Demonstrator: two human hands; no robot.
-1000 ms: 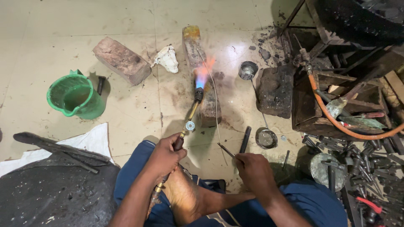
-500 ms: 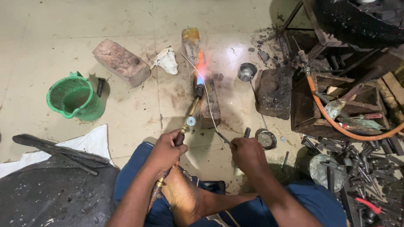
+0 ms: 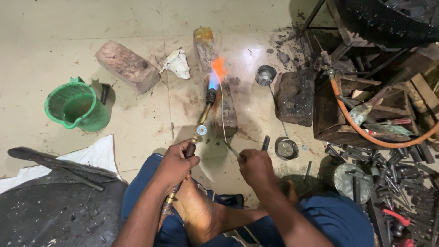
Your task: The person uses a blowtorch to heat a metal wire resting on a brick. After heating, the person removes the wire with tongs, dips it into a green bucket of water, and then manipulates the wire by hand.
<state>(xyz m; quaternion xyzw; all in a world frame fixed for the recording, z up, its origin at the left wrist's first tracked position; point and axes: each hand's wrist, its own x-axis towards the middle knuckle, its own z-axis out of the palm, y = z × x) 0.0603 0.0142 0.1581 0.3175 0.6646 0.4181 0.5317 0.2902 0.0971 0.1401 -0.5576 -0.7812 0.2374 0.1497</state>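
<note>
Torch (image 3: pixel 204 120) flame now on brick (image 3: pixel 219 91); right hand (image 3: pixel 256 167) moved closer.

The torch (image 3: pixel 203 120) in the left hand (image 3: pixel 173 163) is brassy metal with a dull shine and a dark, matt tip. The wire (image 3: pixel 222 110) held by the right hand (image 3: pixel 255 167) is thin, bright metal. The brick (image 3: pixel 225 103) under the flame is rough and scorched black in patches; the second brick (image 3: pixel 126 65) is coarse and reddish. The bucket (image 3: pixel 77 108) is green plastic, slightly glossy. The floor (image 3: pixel 68 36) is smooth pale tile, stained and sooty. The hose (image 3: pixel 366 135) is orange rubber, matt. The small cup (image 3: pixel 265 75) is dull grey metal.
</note>
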